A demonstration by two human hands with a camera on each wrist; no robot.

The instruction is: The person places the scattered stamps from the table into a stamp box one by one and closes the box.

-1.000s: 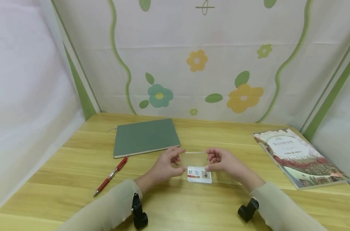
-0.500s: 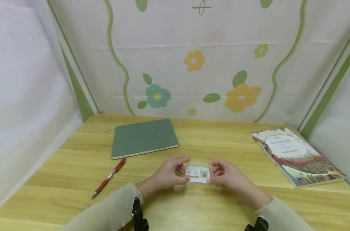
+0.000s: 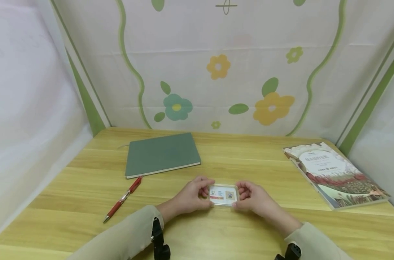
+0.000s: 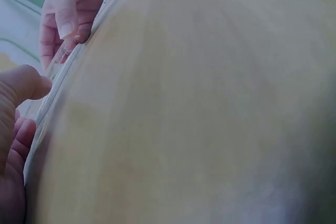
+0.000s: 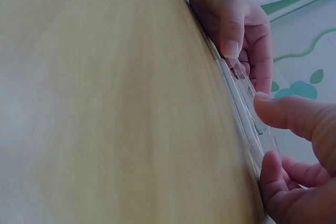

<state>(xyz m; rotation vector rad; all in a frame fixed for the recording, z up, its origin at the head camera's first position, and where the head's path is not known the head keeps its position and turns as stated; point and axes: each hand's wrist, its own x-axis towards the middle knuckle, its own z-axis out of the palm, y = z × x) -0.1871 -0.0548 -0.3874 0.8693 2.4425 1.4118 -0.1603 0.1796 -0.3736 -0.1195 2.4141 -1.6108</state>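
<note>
A clear, shallow plastic lid (image 3: 224, 185) lies over a white printed card (image 3: 218, 194), which shows through it on the table. My left hand (image 3: 193, 195) pinches the lid's left end, thumb at the near corner and fingers at the far one. At the opposite end, my right hand (image 3: 254, 196) pinches it the same way. The right wrist view catches the clear plastic (image 5: 245, 103) edge-on, close over the wooden surface, between both hands' thumbs and fingers. From the left wrist, only a thin transparent edge (image 4: 56, 80) shows.
A green hardcover notebook (image 3: 162, 154) lies behind to the left on the wooden table (image 3: 236, 234). A red pen (image 3: 123, 199) rests diagonally in front of it. On the right is a book with a floral cover (image 3: 335, 176). A flower-patterned cloth (image 3: 197, 79) hangs behind the table.
Both hands have brought the clear lid down and toward me, from behind the card to over it. In the last half second it has settled slightly; the hands stay at its ends.
</note>
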